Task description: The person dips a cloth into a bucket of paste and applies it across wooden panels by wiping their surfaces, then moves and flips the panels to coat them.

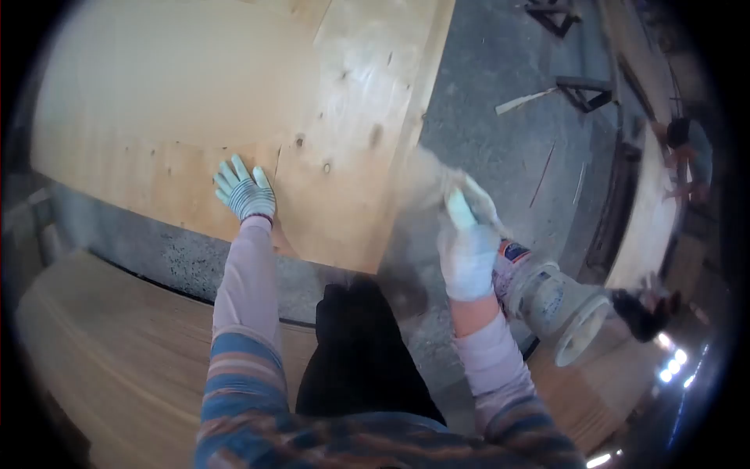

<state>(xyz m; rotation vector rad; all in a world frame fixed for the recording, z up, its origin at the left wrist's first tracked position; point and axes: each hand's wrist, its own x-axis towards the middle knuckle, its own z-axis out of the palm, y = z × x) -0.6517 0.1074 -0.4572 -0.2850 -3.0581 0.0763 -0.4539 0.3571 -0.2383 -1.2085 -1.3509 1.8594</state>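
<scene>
My left hand [244,190], in a pale glove with dark stripes, lies flat with its fingers spread on a large plywood sheet [344,117]. Near the sheet's right edge, my right hand [466,242], also gloved, is closed around something pale and blurred that I cannot make out. Beside its wrist is a container [514,262] with a dark label. Just beyond it are a translucent vessel [547,301] and a round pale rim [582,330]. Whether these are joined to what my right hand holds is unclear.
Stacked wooden boards [117,336] lie at the lower left. Dark triangular frames [584,94] and thin wood strips [526,100] are on the grey floor [492,148]. Another person [687,160] is at the far right, by a long board [644,215].
</scene>
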